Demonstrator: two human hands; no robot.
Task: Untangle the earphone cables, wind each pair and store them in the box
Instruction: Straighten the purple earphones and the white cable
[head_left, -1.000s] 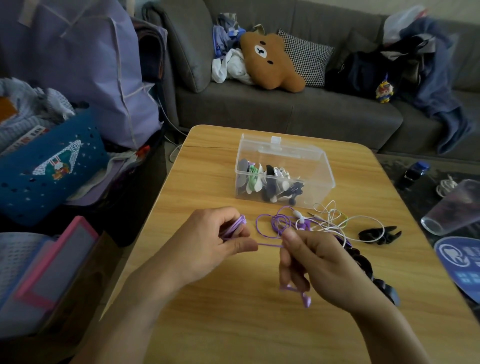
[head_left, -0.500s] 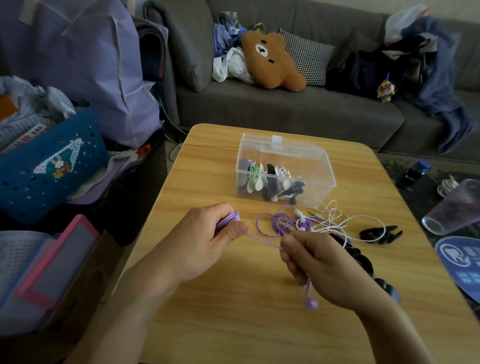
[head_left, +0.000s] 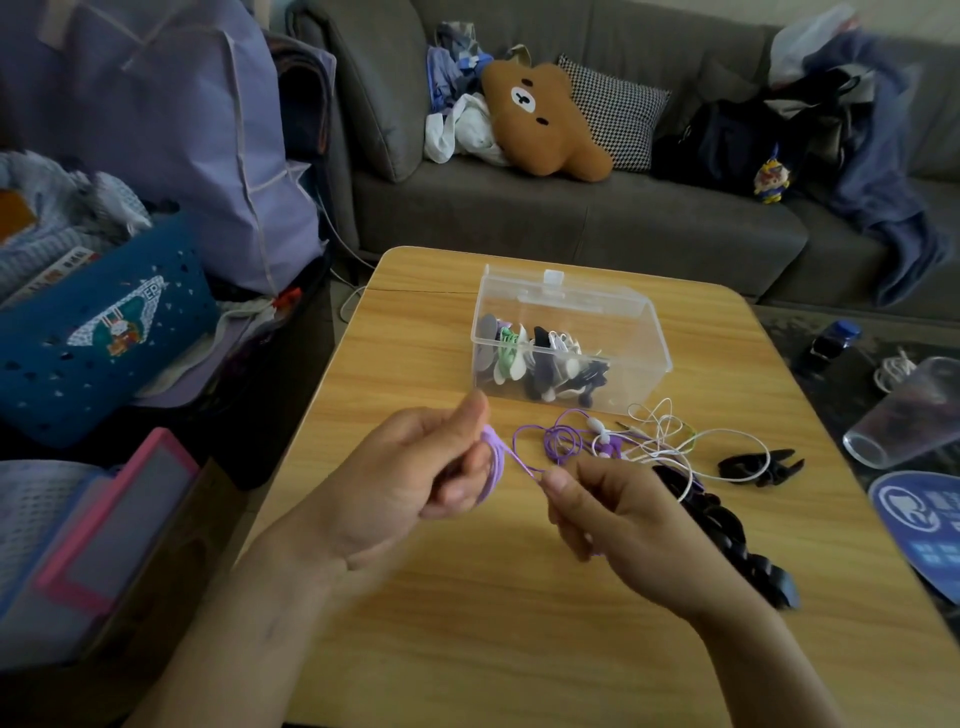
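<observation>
My left hand (head_left: 415, 473) holds a small coil of purple earphone cable (head_left: 496, 460) wound round its fingers. My right hand (head_left: 618, 519) pinches the same purple cable a short way to the right of the coil. The rest of the purple cable lies in loose loops (head_left: 563, 441) on the wooden table (head_left: 415, 343), tangled with a white earphone cable (head_left: 670, 441). Behind them stands the clear plastic box (head_left: 631, 338), with several wound earphone pairs (head_left: 535, 358) inside.
A black clip (head_left: 761, 465) lies right of the white cable, and a row of black clips (head_left: 727, 540) runs behind my right wrist. A tipped clear cup (head_left: 914, 415) and a blue fan (head_left: 919, 525) sit past the table's right edge. Bags crowd the left; a grey sofa is behind.
My left hand has turned and lifted, with more purple cable wound on its fingers. My right hand has slid closer along the cable, and the dangling purple earbud has gone out of sight.
</observation>
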